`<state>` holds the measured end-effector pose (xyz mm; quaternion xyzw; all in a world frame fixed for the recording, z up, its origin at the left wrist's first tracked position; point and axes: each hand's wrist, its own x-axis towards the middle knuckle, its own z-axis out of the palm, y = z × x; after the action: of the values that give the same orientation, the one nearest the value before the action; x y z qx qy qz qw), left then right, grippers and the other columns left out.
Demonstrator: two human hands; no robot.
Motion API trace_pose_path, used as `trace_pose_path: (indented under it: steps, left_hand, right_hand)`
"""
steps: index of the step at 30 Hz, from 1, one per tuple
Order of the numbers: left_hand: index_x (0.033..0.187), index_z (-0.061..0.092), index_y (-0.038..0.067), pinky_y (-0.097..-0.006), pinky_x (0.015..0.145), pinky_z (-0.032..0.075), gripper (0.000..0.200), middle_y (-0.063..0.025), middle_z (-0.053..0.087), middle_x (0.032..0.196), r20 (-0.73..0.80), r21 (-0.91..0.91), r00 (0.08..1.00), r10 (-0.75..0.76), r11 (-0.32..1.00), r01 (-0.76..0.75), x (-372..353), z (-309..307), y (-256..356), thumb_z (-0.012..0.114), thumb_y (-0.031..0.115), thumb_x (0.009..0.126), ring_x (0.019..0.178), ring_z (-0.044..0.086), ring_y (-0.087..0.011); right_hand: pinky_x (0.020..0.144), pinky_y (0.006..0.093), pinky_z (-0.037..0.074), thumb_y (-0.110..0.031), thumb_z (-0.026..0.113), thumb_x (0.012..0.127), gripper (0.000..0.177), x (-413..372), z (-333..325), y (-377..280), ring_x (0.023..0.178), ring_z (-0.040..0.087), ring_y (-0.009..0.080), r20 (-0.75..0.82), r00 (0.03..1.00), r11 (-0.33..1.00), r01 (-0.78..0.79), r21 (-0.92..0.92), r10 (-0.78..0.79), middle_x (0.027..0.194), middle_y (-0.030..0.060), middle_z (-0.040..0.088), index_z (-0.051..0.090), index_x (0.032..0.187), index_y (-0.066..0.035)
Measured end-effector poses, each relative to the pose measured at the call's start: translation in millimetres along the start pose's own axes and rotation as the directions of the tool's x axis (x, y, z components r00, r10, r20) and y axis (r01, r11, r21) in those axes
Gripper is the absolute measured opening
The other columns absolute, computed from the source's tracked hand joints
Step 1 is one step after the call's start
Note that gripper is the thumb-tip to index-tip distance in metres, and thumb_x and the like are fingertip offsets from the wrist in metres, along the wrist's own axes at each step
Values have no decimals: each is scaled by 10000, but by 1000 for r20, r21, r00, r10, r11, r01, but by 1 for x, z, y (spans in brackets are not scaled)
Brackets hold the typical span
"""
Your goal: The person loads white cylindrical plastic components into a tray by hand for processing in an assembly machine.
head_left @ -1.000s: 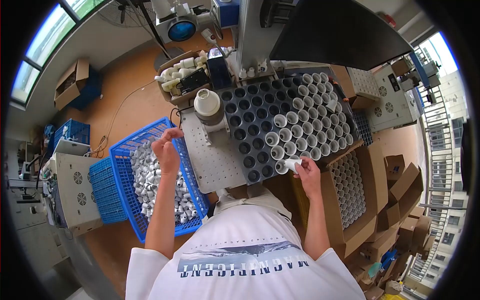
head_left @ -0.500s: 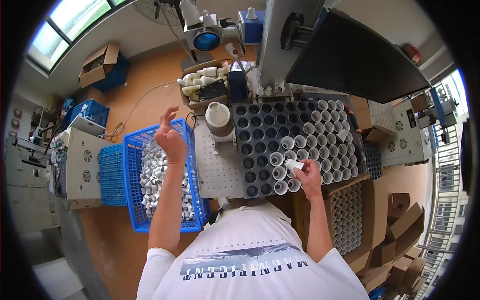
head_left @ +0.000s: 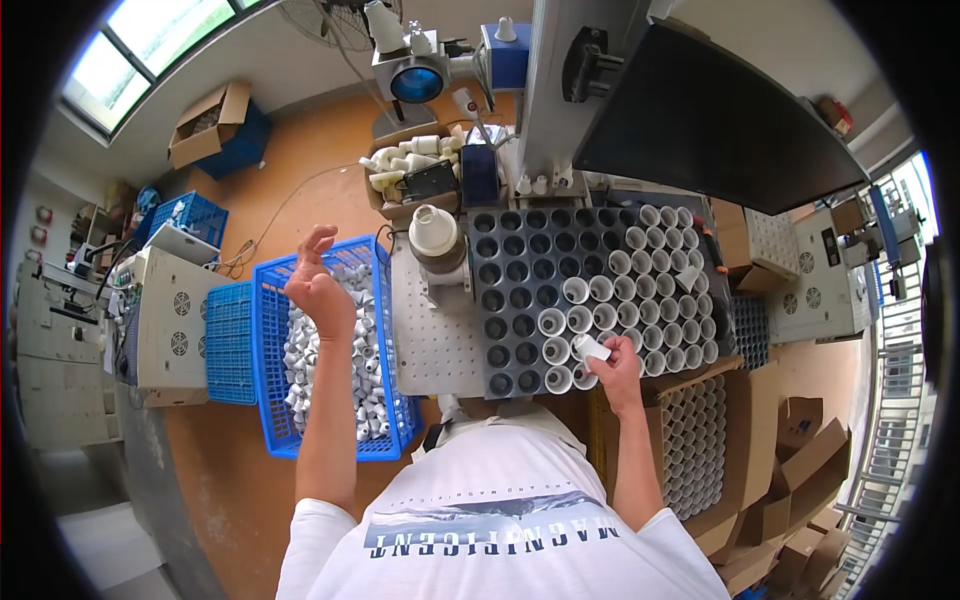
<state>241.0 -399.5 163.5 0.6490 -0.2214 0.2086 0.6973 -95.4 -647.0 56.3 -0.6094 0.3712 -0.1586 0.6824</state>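
My right hand (head_left: pixel 618 370) pinches a white plastic cup-shaped part (head_left: pixel 591 348), tilted over the lower middle of a black tray (head_left: pixel 497 328). White cups (head_left: pixel 649 311) of the same look stand mouth up in the tray's holes on its right side. My left hand (head_left: pixel 320 288) is raised above a blue plastic crate (head_left: pixel 262 345), its fingers bent but apart, and nothing shows in it. Loose white parts (head_left: pixel 372 385) lie heaped in that crate. One cup-shaped part (head_left: pixel 688 279) lies tipped on top of the standing cups.
A perforated metal plate (head_left: pixel 430 345) with a white-topped fixture (head_left: pixel 435 232) sits between crate and tray. Behind the tray stand a grey column (head_left: pixel 553 110) and a dark monitor (head_left: pixel 720 120). A carton of stacked cups (head_left: pixel 692 450) is at my right, and a box of fittings (head_left: pixel 412 160) stands behind the fixture.
My left hand has moved a little left over the crate, still empty. My right hand keeps hold of the white part, which has dropped slightly toward me.
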Motion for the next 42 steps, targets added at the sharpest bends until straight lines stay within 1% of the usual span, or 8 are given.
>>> trace_pose_path:
  steps: [6, 9, 13, 19, 25, 31, 36, 42]
  left_hand:
    - [521, 286, -23, -405, 871, 480, 66, -226, 647, 951, 8, -66, 997, -77, 995, 77, -19, -1, -9, 314, -58, 569, 960, 621, -307]
    - [699, 572, -104, -365, 879, 474, 272, -176, 661, 983, 99, 1, 994, -53, 999, 53, -28, -5, -12, 319, -44, 618, 960, 620, -260]
    - [608, 479, -111, -382, 883, 475, 192, -180, 647, 912, 85, -11, 985, -148, 989, 149, -38, -2, -8, 302, -73, 546, 932, 606, -259]
    - [790, 599, -141, -353, 909, 460, 391, -150, 640, 918, 98, 50, 967, -236, 971, 232, -64, -9, -15, 302, -73, 546, 905, 590, -232]
    - [804, 607, -139, -333, 914, 455, 394, -156, 641, 929, 67, 53, 950, -305, 952, 302, -85, -15, -15, 311, -62, 555, 909, 599, -229]
    - [824, 616, -133, -324, 913, 457, 407, -143, 650, 911, 80, 112, 945, -317, 945, 307, -82, -24, -13, 316, -60, 561, 899, 610, -219]
    - [673, 538, -114, -372, 898, 475, 255, -180, 643, 927, 133, -13, 948, -288, 956, 292, -78, -46, -26, 318, -36, 569, 916, 613, -256]
    - [666, 522, -126, -349, 910, 459, 245, -168, 639, 907, 216, -92, 934, -283, 947, 308, -61, -55, -42, 328, -25, 555, 902, 598, -255]
  right_hand:
    - [649, 261, 410, -135, 726, 727, 314, 2, 16, -7, 713, 479, 105, 33, 998, 980, 64, -191, -59, 796, 17, 492, 462, 874, -49]
    - [626, 266, 369, -174, 743, 714, 351, 7, 21, -2, 689, 409, 104, 78, 992, 961, 113, -253, -96, 742, -11, 432, 407, 731, -74]
    - [569, 273, 313, -172, 747, 708, 425, 7, 31, -4, 646, 330, 93, 164, 982, 958, 130, -257, -90, 689, -30, 356, 331, 678, -94]
    - [544, 262, 295, -153, 749, 710, 407, 10, 30, 2, 625, 313, 83, 241, 968, 951, 137, -279, -69, 661, -46, 339, 346, 675, -100]
    - [552, 271, 304, -163, 751, 706, 408, 21, 22, 14, 633, 318, 85, 269, 962, 951, 125, -283, -46, 674, -40, 348, 350, 675, -97]
    - [557, 262, 324, -149, 751, 712, 399, 25, 20, 0, 629, 349, 85, 226, 971, 947, 142, -288, -76, 662, -37, 368, 359, 670, -86]
    - [545, 254, 291, -96, 736, 730, 421, 9, 47, 0, 615, 319, 70, 125, 979, 932, 193, -307, -162, 664, -50, 335, 319, 668, -112]
    - [556, 251, 307, -83, 736, 731, 427, -20, 89, -8, 628, 331, 70, 86, 992, 967, 115, -228, -97, 677, -46, 376, 317, 663, -118]
